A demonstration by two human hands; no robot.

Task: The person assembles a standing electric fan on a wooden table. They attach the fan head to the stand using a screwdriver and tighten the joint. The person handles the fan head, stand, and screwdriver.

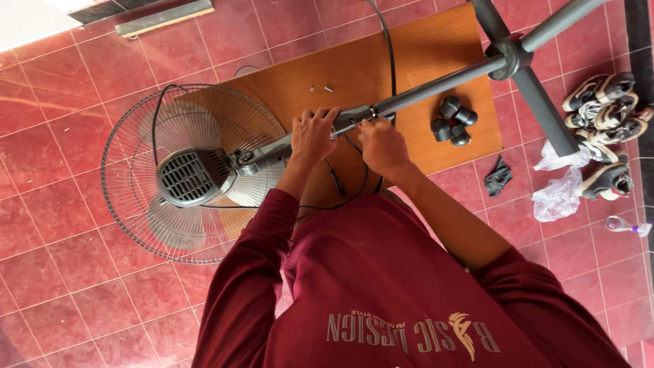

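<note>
Left hand (312, 133) clenched round grey fan pole (436, 85) at its joint w/ the neck; fingers over the top, wrist toward the body. Right hand (381, 144) just beside it on the same joint, fingertips pinching at something small there; can't tell what, too small to make out. Hands nearly touching.

Pole runs diagonally under both grips: up-right to cross base (518, 61), down-left to motor housing (193, 176). Fan lying flat, wire grille (129, 170) face-down on red tile floor (54, 272), blades visible through the mesh. Mid pole resting across wooden board (354, 65). Black cord (388, 41) trailing over board, looping below hands.

On board beyond left hand: two small screws (320, 88), apart from the grip. Right of right hand: cluster of black rubber caps (453, 121) near board edge. Off board, on tiles: dark rag (498, 176), crumpled clear plastic bags (560, 184), pile of shoes (606, 109), small bottle (625, 225) at far right. Maroon sleeves, shirt filling lower view.
</note>
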